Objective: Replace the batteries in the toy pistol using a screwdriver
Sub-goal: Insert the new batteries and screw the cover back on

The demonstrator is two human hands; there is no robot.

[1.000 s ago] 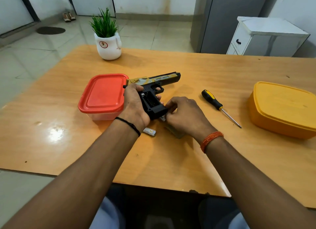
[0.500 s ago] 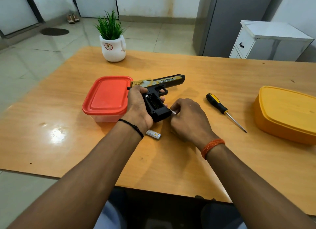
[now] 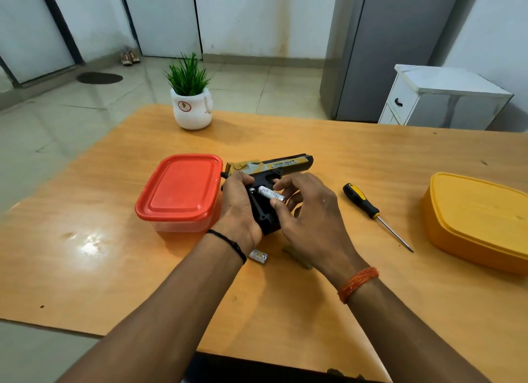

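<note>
The black and gold toy pistol [image 3: 281,165] lies on its side on the wooden table [image 3: 357,154], its grip pointing toward me with the battery bay uncovered. My left hand [image 3: 238,208] clasps the grip from the left. My right hand [image 3: 307,211] pinches a white battery [image 3: 268,194] and holds it slanted over the bay, one end at the bay's far end. A second battery [image 3: 258,256] lies on the table beside my left wrist. A flat greenish piece [image 3: 297,258] shows under my right wrist. The black and yellow screwdriver [image 3: 368,208] lies to the right of my right hand.
A red-lidded clear box [image 3: 180,191] stands right beside my left hand. A yellow box [image 3: 480,219] sits at the right edge. A white pot with a green plant [image 3: 193,108] stands at the table's far side. A white cabinet [image 3: 440,99] is behind the table.
My right hand has lifted from the table beside the grip's base and brought a white battery up over the open bay. The left hand has kept its hold on the grip.
</note>
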